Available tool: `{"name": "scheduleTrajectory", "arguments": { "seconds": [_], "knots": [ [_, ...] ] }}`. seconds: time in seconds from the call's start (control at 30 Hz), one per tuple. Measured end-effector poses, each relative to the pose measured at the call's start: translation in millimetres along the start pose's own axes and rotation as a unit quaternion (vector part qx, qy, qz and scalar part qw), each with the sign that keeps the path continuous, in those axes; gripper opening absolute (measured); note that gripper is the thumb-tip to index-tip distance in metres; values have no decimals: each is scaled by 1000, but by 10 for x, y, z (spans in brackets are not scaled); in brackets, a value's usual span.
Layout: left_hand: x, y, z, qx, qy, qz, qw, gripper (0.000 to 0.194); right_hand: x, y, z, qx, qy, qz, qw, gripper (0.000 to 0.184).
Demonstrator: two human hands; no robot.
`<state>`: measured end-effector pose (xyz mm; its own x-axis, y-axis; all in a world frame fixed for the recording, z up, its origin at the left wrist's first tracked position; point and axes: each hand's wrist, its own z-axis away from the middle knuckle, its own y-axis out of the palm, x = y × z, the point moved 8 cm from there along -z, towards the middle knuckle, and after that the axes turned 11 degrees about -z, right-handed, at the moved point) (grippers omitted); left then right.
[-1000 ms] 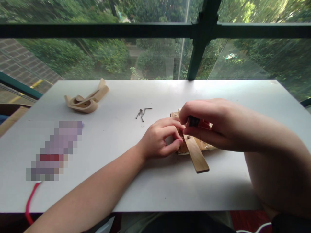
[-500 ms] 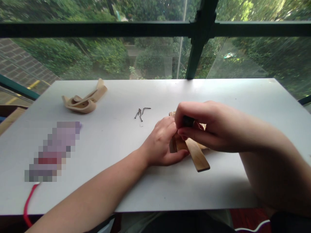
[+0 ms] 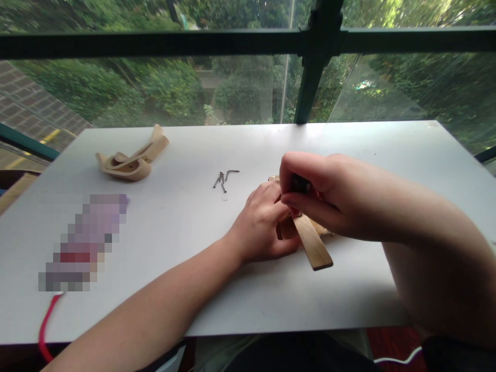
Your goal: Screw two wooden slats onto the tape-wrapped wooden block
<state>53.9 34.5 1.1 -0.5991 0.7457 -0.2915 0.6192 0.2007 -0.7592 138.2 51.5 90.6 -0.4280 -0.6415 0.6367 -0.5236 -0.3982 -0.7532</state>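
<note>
My right hand (image 3: 327, 194) is closed around the dark handle of what looks like a screwdriver (image 3: 299, 183), with some red on it. Its tip is hidden; the tool stands above one end of a flat wooden strip (image 3: 314, 245), which slants toward me. Beneath the strip lies a wooden piece (image 3: 287, 229) with a shiny surface, mostly covered by both hands. My left hand (image 3: 261, 227) grips that wooden piece from the left, fingers over the far side and thumb along the near side.
Several screws (image 3: 222, 181) lie left of my hands on the white table (image 3: 217, 294). Curved wooden parts (image 3: 134, 166) rest at the back left. A pixelated purple object (image 3: 87, 237) with a red strap (image 3: 45, 323) is at the left. Windows stand behind the table.
My left hand has gone from a loose curl beside the wooden piece to a grip around it. My right hand has lowered the tool onto the strip's end.
</note>
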Motion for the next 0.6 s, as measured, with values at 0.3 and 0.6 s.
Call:
{"name": "scheduleTrajectory", "arguments": {
  "seconds": [0.3, 0.6],
  "knots": [
    [-25, -23, -20, 13, 14, 4, 1000, 31, -95, -105, -27, -48, 8, 18, 999, 5],
    [40, -65, 1, 0, 58, 48, 997, 39, -37, -116, 123, 57, 0, -68, 996, 23]
  ]
}}
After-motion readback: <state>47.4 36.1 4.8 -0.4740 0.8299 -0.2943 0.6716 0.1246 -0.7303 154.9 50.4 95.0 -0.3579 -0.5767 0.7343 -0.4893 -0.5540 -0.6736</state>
